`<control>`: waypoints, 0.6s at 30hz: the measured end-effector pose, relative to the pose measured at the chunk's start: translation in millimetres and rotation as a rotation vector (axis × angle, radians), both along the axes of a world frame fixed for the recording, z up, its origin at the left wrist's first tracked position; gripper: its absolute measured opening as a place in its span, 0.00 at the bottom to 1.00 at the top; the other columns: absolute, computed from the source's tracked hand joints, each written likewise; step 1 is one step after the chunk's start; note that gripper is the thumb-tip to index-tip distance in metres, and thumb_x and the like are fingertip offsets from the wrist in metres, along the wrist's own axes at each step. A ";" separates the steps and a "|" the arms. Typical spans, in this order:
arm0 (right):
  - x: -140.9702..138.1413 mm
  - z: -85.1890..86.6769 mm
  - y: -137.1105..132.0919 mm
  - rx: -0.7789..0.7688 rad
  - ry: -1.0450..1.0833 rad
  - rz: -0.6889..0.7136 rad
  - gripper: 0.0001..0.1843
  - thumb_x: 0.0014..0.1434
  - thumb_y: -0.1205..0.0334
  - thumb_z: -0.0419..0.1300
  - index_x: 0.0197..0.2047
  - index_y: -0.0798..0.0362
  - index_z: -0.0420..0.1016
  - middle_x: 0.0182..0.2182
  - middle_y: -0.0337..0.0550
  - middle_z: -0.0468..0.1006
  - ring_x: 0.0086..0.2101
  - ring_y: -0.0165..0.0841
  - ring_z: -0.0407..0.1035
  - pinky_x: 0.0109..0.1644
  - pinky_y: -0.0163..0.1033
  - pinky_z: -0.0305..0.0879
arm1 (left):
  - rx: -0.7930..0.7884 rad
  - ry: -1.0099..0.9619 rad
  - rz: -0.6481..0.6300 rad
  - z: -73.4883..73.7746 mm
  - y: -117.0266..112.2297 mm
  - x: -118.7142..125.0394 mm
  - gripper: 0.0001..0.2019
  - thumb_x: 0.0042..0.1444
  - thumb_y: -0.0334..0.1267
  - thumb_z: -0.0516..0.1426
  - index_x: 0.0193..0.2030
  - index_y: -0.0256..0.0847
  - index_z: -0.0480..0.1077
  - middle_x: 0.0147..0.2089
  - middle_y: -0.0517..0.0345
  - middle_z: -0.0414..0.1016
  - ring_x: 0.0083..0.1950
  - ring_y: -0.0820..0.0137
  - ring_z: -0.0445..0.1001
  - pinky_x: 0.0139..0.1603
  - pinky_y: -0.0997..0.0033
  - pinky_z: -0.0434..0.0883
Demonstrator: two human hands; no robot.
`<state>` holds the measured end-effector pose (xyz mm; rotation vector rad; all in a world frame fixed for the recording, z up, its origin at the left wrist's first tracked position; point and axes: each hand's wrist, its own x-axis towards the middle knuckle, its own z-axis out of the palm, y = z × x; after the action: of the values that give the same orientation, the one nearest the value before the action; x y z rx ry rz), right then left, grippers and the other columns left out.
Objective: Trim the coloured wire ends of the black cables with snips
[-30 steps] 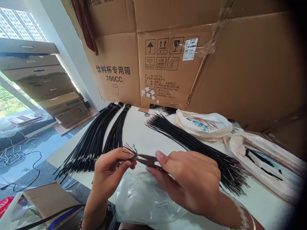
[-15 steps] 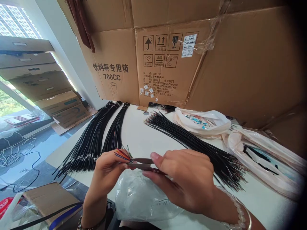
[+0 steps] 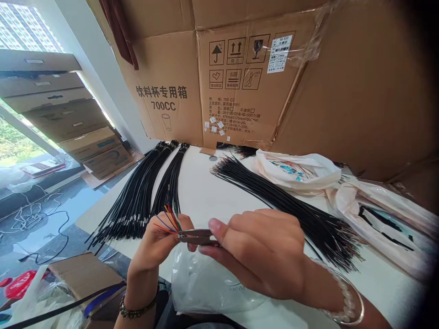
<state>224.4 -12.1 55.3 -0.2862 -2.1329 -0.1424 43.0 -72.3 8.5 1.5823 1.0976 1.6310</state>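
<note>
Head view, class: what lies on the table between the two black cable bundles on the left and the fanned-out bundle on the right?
Only bare white table, seen in the head view.

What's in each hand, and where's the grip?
Left hand pinches a cable just below its fanned coloured wires. Right hand holds small snips by the handle end, blades at the wires.

A large cardboard box (image 3: 240, 77) printed "700CC" is seen at twelve o'clock. Bundles of black cables (image 3: 140, 196) are laid out on the white table (image 3: 202, 192) at ten o'clock, and another bundle (image 3: 288, 210) at two o'clock. Plastic bags (image 3: 298, 171) are heaped at three o'clock.
</note>
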 end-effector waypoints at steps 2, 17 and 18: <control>0.8 0.4 0.2 -0.007 -0.029 -0.005 0.07 0.69 0.61 0.56 0.40 0.55 0.70 0.21 0.31 0.72 0.21 0.26 0.62 0.23 0.37 0.52 | -0.002 0.004 -0.057 -1.6 3.3 -4.5 0.18 0.64 0.43 0.55 0.24 0.40 0.74 0.22 0.53 0.73 0.23 0.67 0.71 0.25 0.66 0.71; -1.3 -0.8 3.8 -0.087 -0.050 0.041 0.09 0.70 0.59 0.55 0.40 0.55 0.71 0.20 0.31 0.71 0.20 0.25 0.61 0.23 0.37 0.54 | -0.066 0.055 -0.271 -10.6 20.9 -29.0 0.20 0.58 0.55 0.59 0.21 0.44 0.76 0.15 0.54 0.69 0.19 0.65 0.70 0.22 0.64 0.73; -1.2 -0.5 4.1 -0.089 -0.054 0.043 0.09 0.70 0.60 0.55 0.40 0.54 0.71 0.20 0.31 0.71 0.20 0.25 0.62 0.23 0.37 0.54 | -0.065 0.059 -0.282 -11.1 21.4 -29.8 0.20 0.58 0.54 0.59 0.22 0.44 0.76 0.15 0.54 0.70 0.19 0.65 0.71 0.22 0.64 0.73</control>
<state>223.2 -7.9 54.8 -0.2919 -2.2013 -0.0303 13.1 -50.9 -2.6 1.6666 0.8997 1.3581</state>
